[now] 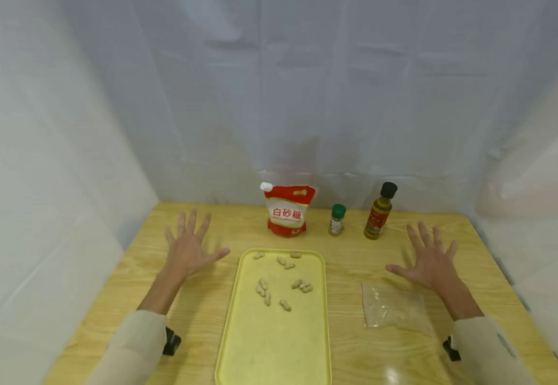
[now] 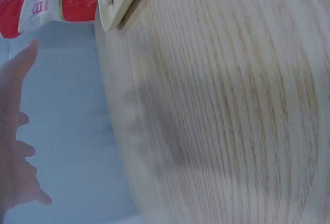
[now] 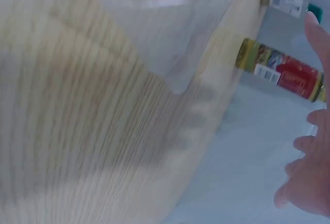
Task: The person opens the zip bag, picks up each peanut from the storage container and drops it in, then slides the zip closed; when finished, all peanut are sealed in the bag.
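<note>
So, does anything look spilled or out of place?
Nothing stands out or looks spilled: the peanuts lie inside the yellow tray, the clear bag lies beside it, and the pouch, jar and bottle stand farther back.

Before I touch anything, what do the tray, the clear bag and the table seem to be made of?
Tray: probably plastic, satin; smooth, even yellow with a raised, rounded rim.
Clear bag: likely thin, glossy plastic film; see-through, with bright glints.
Table: wood or wood-look laminate, slightly glossy; grain shows and light reflects.
</note>
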The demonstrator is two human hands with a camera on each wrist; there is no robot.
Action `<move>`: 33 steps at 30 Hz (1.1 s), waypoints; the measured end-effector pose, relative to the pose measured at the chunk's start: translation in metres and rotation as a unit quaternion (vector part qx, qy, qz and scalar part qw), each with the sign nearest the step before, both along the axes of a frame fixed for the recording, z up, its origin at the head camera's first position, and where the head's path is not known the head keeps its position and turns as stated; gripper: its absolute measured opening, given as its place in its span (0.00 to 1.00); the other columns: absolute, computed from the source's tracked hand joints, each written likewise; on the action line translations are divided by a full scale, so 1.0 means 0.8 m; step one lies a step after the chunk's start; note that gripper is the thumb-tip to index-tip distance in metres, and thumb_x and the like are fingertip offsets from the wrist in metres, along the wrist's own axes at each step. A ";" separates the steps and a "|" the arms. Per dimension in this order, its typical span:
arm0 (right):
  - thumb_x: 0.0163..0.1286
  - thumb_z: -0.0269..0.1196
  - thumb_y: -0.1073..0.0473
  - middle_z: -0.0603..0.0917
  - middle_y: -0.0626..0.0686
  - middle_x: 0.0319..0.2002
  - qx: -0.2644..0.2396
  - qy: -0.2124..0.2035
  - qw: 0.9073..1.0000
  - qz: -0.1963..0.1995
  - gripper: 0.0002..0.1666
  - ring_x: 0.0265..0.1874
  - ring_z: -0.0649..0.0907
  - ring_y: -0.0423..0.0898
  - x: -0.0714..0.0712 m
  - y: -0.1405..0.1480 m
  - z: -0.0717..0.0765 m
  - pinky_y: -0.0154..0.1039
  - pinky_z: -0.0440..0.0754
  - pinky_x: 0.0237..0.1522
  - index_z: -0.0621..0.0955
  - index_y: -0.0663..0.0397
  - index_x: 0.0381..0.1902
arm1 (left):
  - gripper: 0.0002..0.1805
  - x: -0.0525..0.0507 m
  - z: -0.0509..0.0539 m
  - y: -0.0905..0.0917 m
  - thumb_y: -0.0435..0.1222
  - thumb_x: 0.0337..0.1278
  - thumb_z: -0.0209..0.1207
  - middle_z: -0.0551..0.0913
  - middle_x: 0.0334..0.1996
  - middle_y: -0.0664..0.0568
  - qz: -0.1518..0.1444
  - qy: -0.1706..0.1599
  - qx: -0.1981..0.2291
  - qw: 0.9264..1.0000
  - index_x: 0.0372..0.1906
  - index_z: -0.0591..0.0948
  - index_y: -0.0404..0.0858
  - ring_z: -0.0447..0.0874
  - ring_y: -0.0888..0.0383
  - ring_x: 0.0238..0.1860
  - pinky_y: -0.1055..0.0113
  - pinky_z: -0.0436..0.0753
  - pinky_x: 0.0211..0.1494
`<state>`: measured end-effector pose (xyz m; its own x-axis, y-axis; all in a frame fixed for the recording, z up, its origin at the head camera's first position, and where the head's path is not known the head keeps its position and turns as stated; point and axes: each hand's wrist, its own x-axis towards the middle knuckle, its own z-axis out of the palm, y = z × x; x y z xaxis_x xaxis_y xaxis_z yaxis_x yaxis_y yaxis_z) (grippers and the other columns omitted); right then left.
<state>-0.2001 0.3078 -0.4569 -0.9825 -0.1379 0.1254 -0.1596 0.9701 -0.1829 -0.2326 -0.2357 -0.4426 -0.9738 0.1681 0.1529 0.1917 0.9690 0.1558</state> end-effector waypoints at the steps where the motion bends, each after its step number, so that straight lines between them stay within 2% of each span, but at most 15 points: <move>1: 0.50 0.61 0.23 0.47 0.69 0.73 -0.002 -0.006 1.000 0.004 0.68 0.69 0.46 0.75 0.003 -0.002 0.001 0.82 0.39 0.55 0.45 0.52 0.76 | 0.56 0.001 -0.001 0.001 0.70 0.46 0.54 0.40 0.75 0.34 -0.002 -0.004 0.002 1.000 0.75 0.50 0.43 0.32 0.32 0.74 0.24 0.40 0.63; 5: 0.51 0.63 0.26 0.52 0.70 0.71 -0.039 -0.052 0.997 0.027 0.67 0.66 0.56 0.76 0.015 -0.013 0.004 0.80 0.49 0.56 0.49 0.58 0.75 | 0.56 0.007 -0.004 0.005 0.69 0.46 0.55 0.42 0.74 0.34 -0.009 -0.013 0.007 1.000 0.74 0.52 0.41 0.33 0.32 0.74 0.25 0.43 0.64; 10: 0.51 0.67 0.31 0.56 0.72 0.70 -0.108 -0.110 0.986 0.058 0.65 0.65 0.60 0.75 0.031 -0.023 0.000 0.73 0.62 0.56 0.53 0.63 0.73 | 0.54 0.013 -0.008 0.015 0.65 0.47 0.57 0.44 0.75 0.36 -0.026 -0.011 0.023 0.999 0.74 0.54 0.39 0.37 0.33 0.74 0.27 0.50 0.64; 17: 0.47 0.72 0.36 0.61 0.73 0.67 -0.159 -0.165 0.970 0.087 0.64 0.64 0.63 0.73 0.048 -0.029 -0.009 0.67 0.66 0.58 0.57 0.65 0.71 | 0.52 0.027 -0.017 0.039 0.62 0.49 0.59 0.49 0.74 0.36 -0.063 -0.013 0.069 0.996 0.73 0.56 0.38 0.45 0.35 0.73 0.30 0.57 0.64; 22: 0.43 0.76 0.40 0.64 0.73 0.66 -0.179 -0.210 0.955 0.109 0.64 0.63 0.64 0.73 0.053 -0.033 -0.017 0.66 0.67 0.59 0.60 0.67 0.69 | 0.48 0.036 -0.023 0.063 0.57 0.50 0.62 0.54 0.73 0.36 -0.100 -0.012 0.124 0.987 0.71 0.60 0.36 0.50 0.35 0.72 0.33 0.61 0.64; 27: 0.39 0.77 0.39 0.67 0.71 0.64 -0.167 -0.213 0.954 0.129 0.64 0.63 0.66 0.71 0.059 -0.035 -0.025 0.64 0.66 0.60 0.63 0.68 0.67 | 0.46 0.044 -0.029 0.087 0.54 0.51 0.64 0.54 0.73 0.37 -0.130 -0.030 0.186 0.973 0.71 0.61 0.36 0.51 0.36 0.72 0.35 0.64 0.64; 29: 0.38 0.77 0.39 0.67 0.71 0.64 -0.170 -0.211 0.954 0.130 0.64 0.63 0.66 0.70 0.062 -0.036 -0.028 0.65 0.65 0.61 0.64 0.67 0.67 | 0.46 0.046 -0.029 0.096 0.54 0.51 0.64 0.53 0.73 0.38 -0.135 -0.047 0.192 0.971 0.71 0.61 0.37 0.51 0.37 0.73 0.36 0.64 0.64; 33: 0.38 0.78 0.42 0.68 0.71 0.64 -0.178 -0.188 0.954 0.151 0.61 0.63 0.66 0.71 0.069 -0.039 -0.032 0.66 0.63 0.61 0.65 0.67 0.65 | 0.45 0.049 -0.024 0.111 0.55 0.53 0.62 0.54 0.74 0.40 -0.145 -0.104 0.190 0.966 0.71 0.61 0.39 0.52 0.38 0.73 0.37 0.63 0.66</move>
<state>-0.1447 0.2765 -0.4825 -0.8894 -0.4365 -0.1355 -0.2810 0.7560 -0.5912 -0.1933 -0.1466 -0.4618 -0.9106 0.4084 0.0640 0.3730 0.7450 0.5530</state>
